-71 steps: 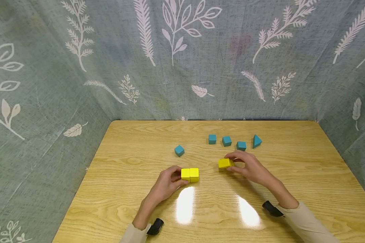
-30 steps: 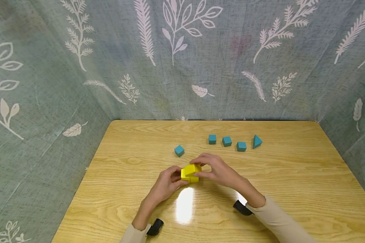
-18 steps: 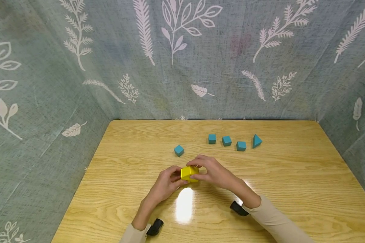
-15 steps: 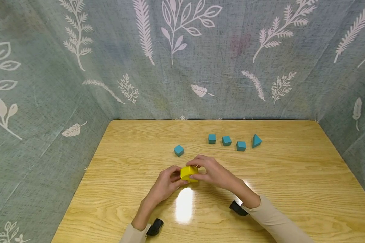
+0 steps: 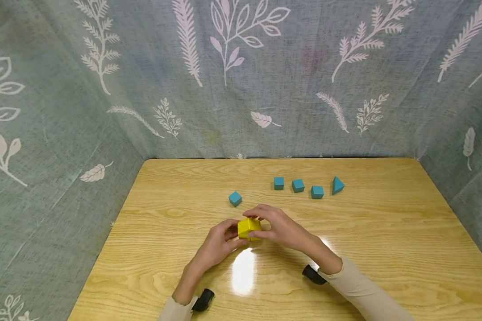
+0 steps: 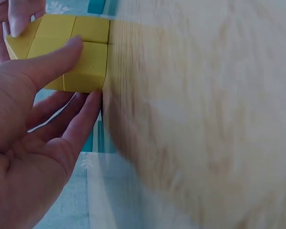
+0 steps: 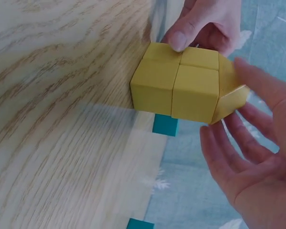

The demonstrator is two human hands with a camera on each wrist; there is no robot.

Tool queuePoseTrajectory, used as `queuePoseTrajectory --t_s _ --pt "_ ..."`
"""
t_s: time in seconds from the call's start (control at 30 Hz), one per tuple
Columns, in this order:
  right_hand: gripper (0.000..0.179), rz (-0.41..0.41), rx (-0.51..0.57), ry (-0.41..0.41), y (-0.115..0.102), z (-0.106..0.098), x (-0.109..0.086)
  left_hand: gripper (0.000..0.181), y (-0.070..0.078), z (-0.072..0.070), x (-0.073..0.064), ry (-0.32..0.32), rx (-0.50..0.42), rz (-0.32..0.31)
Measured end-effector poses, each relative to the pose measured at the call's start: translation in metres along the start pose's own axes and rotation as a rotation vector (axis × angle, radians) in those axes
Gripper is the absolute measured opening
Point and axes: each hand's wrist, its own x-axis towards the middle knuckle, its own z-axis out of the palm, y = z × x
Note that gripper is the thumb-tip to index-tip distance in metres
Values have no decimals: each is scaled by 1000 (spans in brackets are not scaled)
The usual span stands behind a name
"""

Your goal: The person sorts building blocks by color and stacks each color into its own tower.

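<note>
Yellow cubes (image 7: 155, 78) stand on the table in a block, two wide and two high, as both wrist views show. On top of them sits a yellow triangular block (image 7: 226, 100) with sloping sides. My left hand (image 5: 217, 243) grips the cubes from the left, thumb on the near face and fingers on the far side. From the right, my right hand (image 5: 283, 227) pinches the triangular block between thumb and fingers. In the head view the triangular block (image 5: 246, 226) and the right thumb hide most of the cubes.
On the wooden table (image 5: 176, 187), a blue cube (image 5: 235, 199) lies just behind the hands. Farther back right is a row of blue cubes (image 5: 298, 185), ending in a blue triangular block (image 5: 338, 185). A patterned cloth (image 5: 225, 133) encloses the back and sides.
My right hand has carried the yellow triangular block leftward and set it onto the yellow cubes, still pinching it. My left hand has kept its grip on the cubes.
</note>
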Motion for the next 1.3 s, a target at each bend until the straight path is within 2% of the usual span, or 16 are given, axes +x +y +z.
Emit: queuePoseTrajectory --t_s 0.1,0.2,0.37,0.5,0.7,0.97,1.3 --pt "46 -37 4 24 1 -1 -3 55 2 -1 -1 -8 28 -14" --pt "47 -45 25 41 2 -3 -6 61 7 -2 0 3 88 0" --pt "43 -61 54 76 3 -9 -12 62 22 -3 0 48 211 32" --pt "38 -87 40 116 2 -15 -18 60 36 -5 1 73 275 92" --pt "34 -59 25 159 2 -27 -27 56 50 -4 5 98 297 169" --pt "33 -91 -2 222 7 -39 -39 50 67 4 16 136 338 297" --pt "35 -45 -65 272 14 -54 -59 48 89 24 33 104 343 306"
